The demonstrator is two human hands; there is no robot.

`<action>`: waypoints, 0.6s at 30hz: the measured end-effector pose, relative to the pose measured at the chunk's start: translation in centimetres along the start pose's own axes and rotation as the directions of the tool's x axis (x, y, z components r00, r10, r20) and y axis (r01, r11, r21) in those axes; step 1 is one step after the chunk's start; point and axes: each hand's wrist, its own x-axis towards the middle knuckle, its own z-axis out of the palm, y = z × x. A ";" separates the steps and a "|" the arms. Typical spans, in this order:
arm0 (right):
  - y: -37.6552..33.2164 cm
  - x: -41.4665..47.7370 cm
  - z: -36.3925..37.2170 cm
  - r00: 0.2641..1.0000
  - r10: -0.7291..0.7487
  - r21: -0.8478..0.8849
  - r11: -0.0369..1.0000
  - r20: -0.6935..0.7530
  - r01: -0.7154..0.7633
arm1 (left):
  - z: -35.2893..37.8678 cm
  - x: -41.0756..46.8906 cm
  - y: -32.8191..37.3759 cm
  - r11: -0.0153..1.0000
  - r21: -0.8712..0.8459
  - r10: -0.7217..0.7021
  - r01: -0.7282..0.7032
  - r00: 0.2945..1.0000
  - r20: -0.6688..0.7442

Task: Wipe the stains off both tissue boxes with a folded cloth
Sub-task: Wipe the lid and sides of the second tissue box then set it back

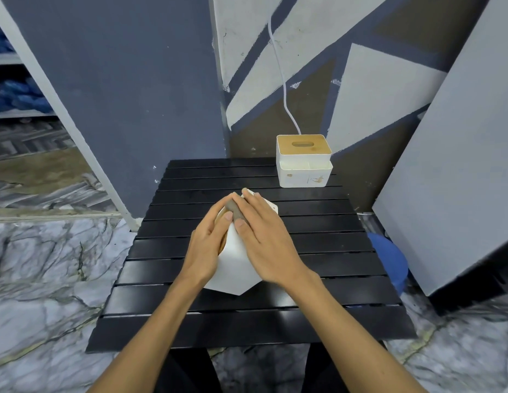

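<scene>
Both grips work the near tissue box [235,259], tipped mid-tabletop [275,321]: left hand [210,242] clasps its side, right hand [264,236] presses the folded cloth [234,208] flat. Hard rubbing could slide the box; the far tissue box [304,163] shows stains.

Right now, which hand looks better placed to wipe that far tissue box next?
Probably the right hand: it presses the brown cloth, and the far tissue box stands on its side. The left hand steadies the near box.
</scene>
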 end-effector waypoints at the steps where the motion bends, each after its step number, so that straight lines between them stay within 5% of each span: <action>1: 0.1 0.5 -0.1 1.000 -0.001 0.001 1.000 0.006 0.001 | 0.0 0.1 -0.1 1.000 -0.004 0.002 -0.002 1.000 0.001; 18: 1.0 0.2 -0.2 0.998 0.069 -0.048 0.996 -0.002 -0.069 | -0.3 -0.2 0.1 0.999 -0.050 -0.021 0.018 0.998 -0.055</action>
